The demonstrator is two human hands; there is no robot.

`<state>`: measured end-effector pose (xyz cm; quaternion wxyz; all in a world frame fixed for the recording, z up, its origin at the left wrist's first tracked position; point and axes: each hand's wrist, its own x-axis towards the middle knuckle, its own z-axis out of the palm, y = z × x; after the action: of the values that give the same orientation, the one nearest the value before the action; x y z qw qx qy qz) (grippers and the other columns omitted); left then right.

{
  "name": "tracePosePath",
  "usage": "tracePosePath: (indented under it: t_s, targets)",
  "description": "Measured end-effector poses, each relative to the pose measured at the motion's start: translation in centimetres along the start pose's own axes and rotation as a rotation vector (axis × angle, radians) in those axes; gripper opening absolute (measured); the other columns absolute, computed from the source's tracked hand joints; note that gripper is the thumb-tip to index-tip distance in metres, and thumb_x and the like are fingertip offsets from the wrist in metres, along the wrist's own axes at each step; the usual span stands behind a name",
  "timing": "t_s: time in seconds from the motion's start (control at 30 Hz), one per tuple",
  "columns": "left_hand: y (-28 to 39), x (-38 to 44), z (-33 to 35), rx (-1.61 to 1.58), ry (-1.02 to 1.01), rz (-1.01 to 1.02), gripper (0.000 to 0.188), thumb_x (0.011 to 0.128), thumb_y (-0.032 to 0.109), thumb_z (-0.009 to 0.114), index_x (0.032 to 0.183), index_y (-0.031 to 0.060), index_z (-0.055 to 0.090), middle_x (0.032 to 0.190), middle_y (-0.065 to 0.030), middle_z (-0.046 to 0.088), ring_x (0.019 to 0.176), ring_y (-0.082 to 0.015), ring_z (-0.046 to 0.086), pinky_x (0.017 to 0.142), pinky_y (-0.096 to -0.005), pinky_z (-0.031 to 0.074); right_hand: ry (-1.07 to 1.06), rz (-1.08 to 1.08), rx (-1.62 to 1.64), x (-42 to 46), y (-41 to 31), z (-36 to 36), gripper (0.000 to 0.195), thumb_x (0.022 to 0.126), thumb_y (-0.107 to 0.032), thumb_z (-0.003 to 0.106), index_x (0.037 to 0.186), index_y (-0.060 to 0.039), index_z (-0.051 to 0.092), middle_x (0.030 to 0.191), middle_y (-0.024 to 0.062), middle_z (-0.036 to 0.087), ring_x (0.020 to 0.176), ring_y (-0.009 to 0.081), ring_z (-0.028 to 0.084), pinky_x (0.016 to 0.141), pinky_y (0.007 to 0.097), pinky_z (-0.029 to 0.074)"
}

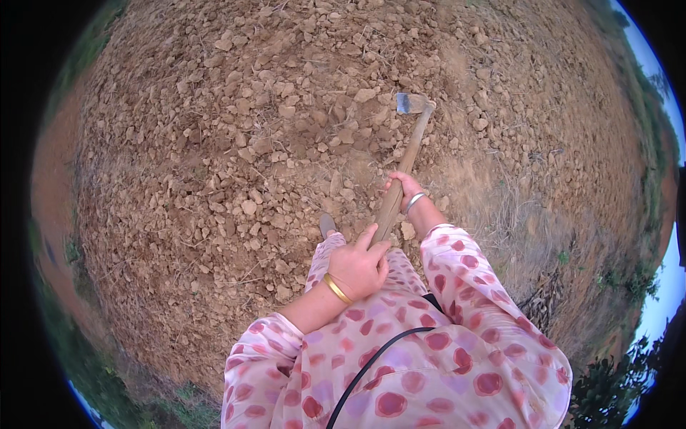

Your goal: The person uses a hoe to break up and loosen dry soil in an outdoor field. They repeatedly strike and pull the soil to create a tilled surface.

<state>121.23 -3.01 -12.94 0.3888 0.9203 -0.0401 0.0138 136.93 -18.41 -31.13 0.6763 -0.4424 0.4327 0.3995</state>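
A hoe with a wooden handle (411, 149) slants away from my body toward the upper right. Its metal blade (411, 103) points left at the far end, over broken soil; whether it touches the ground I cannot tell. Near the handle's lower end, my left hand (358, 268) grips the wood, with a gold-coloured bangle on that wrist. Farther up, my right hand (405, 187) wraps the handle from the right, below a silver-coloured bangle. The butt of the handle is hidden behind my left hand.
Loose clods of dry brown earth (225, 204) spread ahead and to the left. Smoother ground with dry grass (509, 214) lies on the right. One shoe (327, 224) shows by the clods. A black cable (370, 364) hangs across my patterned clothing.
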Motion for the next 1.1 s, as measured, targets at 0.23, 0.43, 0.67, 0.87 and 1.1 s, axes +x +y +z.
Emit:
tracePosePath:
  t_s: [0.23,0.43,0.67,0.87,1.1]
  targets:
    - [-0.5,3.0,-2.6,-0.001,-0.023,0.04,0.016,0.065,0.015,0.06,0.081,0.0131,0.063,0.099,-0.0164,0.058,0.048,-0.0225,0.058,0.044,-0.0304,0.047,0.077,0.031,-0.101,2.1,-3.6,1.1,0.013,0.071,-0.017,0.057,0.07,-0.0072,0.049,0.056,0.0067,0.054,0.052,0.0227,0.053,0.056,0.0359,0.048]
    - [-2.4,6.0,-5.9,0.007,0.022,0.033,0.014,0.067,0.015,0.06,0.079,0.012,0.064,0.092,-0.0141,0.061,0.051,-0.0242,0.059,0.046,-0.0323,0.048,0.057,-0.037,-0.136,4.1,-5.3,3.9,0.013,0.071,-0.017,0.056,0.066,-0.0063,0.05,0.056,0.0079,0.054,0.054,0.024,0.053,0.059,0.0376,0.048]
    - [-6.4,13.5,-12.8,0.104,0.177,-0.072,0.011,0.07,0.013,0.06,0.078,0.0073,0.063,0.076,-0.0088,0.062,0.057,-0.0243,0.06,0.052,-0.0314,0.049,-0.08,0.02,0.24,9.1,-10.1,11.0,0.012,0.074,-0.017,0.053,0.069,-0.0073,0.047,0.061,0.0045,0.052,0.055,0.0196,0.051,0.061,0.0367,0.048]
    - [-10.4,26.9,-20.8,0.283,0.118,-0.178,0.016,0.065,0.014,0.067,0.078,0.0045,0.063,0.073,-0.0093,0.062,0.064,-0.0251,0.06,0.057,-0.0312,0.049,-0.036,-0.036,0.514,20.1,-17.4,14.6,0.014,0.076,-0.019,0.05,0.075,-0.0049,0.047,0.067,0.0083,0.053,0.059,0.0219,0.052,0.063,0.0354,0.047]
    - [-17.3,44.9,-28.0,0.714,-0.357,-0.502,0.04,0.043,0.026,0.079,0.072,0.0048,0.063,0.068,-0.0114,0.06,0.062,-0.0278,0.059,0.059,-0.0352,0.048,0.184,0.145,0.604,25.1,-25.5,21.1,0.014,0.075,-0.016,0.054,0.082,-0.0063,0.046,0.068,0.0082,0.053,0.066,0.0234,0.056,0.066,0.0377,0.049]
